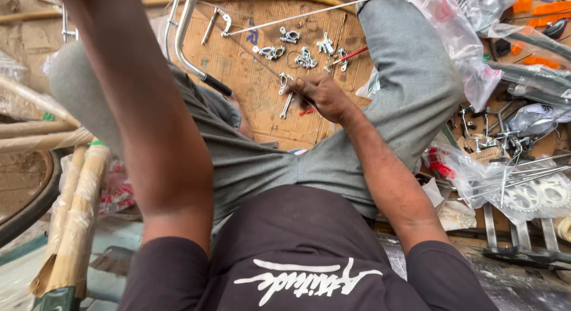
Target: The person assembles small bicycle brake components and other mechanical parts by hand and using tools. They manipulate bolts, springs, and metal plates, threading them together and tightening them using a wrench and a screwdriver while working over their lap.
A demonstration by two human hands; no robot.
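On cardboard sheet (250, 79) between knees, right hand (324, 97) pinches small metal clamp (284, 82); more brake parts (306, 58) nearby. Left hand raised out of frame, grip unknown.

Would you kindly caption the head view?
Right hand reaches small metal clamp on cardboard; left arm raised.

Right hand (324, 98) reaches down between the knees to a sheet of cardboard (250, 79) on the floor, fingers (299, 87) pinching a small metal clamp (284, 82) above a little spanner (286, 106). More shiny clamps (297, 49) and a thin rod (309, 12) lie scattered further up the cardboard. Left forearm (143, 109) is raised, its hand out of view at the top; a chrome handlebar (187, 43) with a black grip runs beside it.
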